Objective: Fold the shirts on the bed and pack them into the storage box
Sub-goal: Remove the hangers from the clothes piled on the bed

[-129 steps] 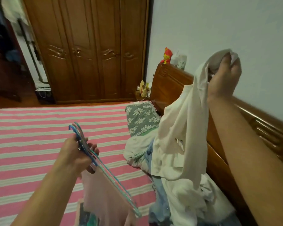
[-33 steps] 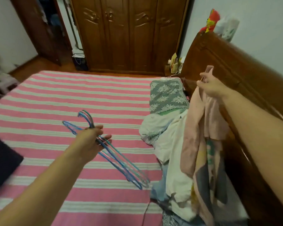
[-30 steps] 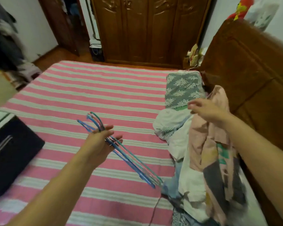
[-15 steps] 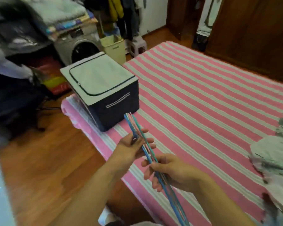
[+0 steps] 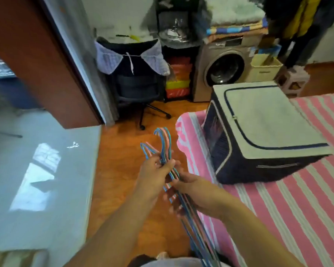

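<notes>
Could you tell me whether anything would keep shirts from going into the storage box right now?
Yes: the storage box has its lid shut, and both the left hand and right hand grip hangers.

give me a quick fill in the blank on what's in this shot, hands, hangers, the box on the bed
1. Both the left hand and the right hand hold a bundle of wire ____.
2. The storage box sits on the striped bed with its lid ____.
3. Behind the box, on the floor, stands a front-loading ____ machine.
4. The office chair stands on the ____ floor.

Missing words: hangers; closed; washing; wooden
</notes>
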The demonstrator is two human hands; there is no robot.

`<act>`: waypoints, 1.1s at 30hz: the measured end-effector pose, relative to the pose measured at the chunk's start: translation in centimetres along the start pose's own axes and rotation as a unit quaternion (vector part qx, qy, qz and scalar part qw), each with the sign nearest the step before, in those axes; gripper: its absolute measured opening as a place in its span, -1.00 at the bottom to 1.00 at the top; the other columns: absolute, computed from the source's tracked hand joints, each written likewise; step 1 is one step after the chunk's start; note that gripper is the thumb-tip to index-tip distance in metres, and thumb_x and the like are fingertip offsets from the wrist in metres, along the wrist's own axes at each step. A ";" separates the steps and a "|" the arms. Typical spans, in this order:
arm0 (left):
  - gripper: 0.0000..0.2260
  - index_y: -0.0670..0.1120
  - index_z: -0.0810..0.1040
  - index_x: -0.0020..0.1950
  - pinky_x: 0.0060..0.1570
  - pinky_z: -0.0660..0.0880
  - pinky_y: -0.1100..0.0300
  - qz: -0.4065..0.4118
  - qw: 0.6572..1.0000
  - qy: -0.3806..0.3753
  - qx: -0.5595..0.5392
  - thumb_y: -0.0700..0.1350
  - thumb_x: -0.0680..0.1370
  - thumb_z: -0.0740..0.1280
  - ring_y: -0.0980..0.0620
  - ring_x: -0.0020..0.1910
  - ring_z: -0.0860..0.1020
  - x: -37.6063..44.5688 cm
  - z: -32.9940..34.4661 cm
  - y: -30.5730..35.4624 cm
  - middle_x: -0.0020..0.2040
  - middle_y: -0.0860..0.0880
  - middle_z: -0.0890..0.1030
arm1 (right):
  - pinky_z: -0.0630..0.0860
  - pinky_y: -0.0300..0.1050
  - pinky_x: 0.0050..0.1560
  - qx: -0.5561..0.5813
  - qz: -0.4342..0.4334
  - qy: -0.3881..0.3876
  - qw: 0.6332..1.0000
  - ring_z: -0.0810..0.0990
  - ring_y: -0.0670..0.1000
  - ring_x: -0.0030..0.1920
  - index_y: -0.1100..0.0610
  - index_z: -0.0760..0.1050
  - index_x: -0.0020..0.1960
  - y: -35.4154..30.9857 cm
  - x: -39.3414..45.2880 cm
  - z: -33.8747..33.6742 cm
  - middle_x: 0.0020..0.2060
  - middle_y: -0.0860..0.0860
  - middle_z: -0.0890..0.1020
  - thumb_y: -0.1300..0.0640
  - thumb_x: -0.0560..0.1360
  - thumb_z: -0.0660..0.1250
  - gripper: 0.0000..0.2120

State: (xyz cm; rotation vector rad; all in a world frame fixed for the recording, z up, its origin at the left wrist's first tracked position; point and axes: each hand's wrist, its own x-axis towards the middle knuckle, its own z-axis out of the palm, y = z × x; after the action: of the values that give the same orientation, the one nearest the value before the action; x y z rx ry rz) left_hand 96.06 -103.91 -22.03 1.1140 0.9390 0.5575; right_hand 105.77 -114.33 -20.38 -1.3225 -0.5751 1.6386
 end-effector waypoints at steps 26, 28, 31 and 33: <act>-0.47 0.20 0.23 0.46 0.11 0.63 -0.05 0.069 0.798 0.555 -0.225 -0.17 0.62 0.38 -0.14 -0.01 0.72 8.4 -44.8 14.0 0.09 -0.17 0.70 | 0.64 -0.07 -0.16 -0.254 0.161 -0.515 0.802 0.70 0.22 -0.02 0.25 0.52 0.21 -14.8 44.9 36.2 -0.02 0.21 0.67 0.21 0.63 0.27 -0.81; -0.58 0.00 0.34 0.43 0.13 0.61 -0.09 0.046 0.787 0.571 -0.231 -0.04 0.62 0.39 -0.15 -0.04 0.72 8.0 -49.8 14.4 0.03 -0.19 0.72 | 0.62 -0.09 -0.17 -0.240 0.156 -0.534 0.796 0.69 0.19 -0.04 0.27 0.56 0.20 -15.1 47.7 42.2 -0.04 0.20 0.66 0.24 0.64 0.26 -0.80; -0.62 -0.30 0.56 0.26 -0.02 0.61 0.00 0.050 0.787 0.525 -0.320 0.01 0.66 0.29 -0.16 -0.05 0.68 7.8 -57.9 16.4 0.05 -0.21 0.71 | 0.63 -0.07 -0.15 -0.255 0.155 -0.540 0.787 0.68 0.18 -0.04 0.31 0.53 0.22 -16.0 51.3 50.6 -0.02 0.20 0.66 0.25 0.65 0.24 -0.79; -0.69 -0.32 0.55 0.23 0.02 0.62 0.00 0.069 0.787 0.505 -0.349 -0.07 0.68 0.28 -0.14 0.02 0.69 8.1 -63.0 18.6 0.07 -0.21 0.71 | 0.65 -0.07 -0.13 -0.267 0.164 -0.546 0.777 0.69 0.17 -0.05 0.32 0.52 0.21 -16.7 53.5 55.5 -0.02 0.19 0.68 0.24 0.66 0.22 -0.79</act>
State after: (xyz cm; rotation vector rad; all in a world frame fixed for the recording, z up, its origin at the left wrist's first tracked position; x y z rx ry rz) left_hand 47.63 -59.11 -16.23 0.1194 1.3755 1.5636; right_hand 60.33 -50.03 -16.34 -0.6862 -1.6678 2.6267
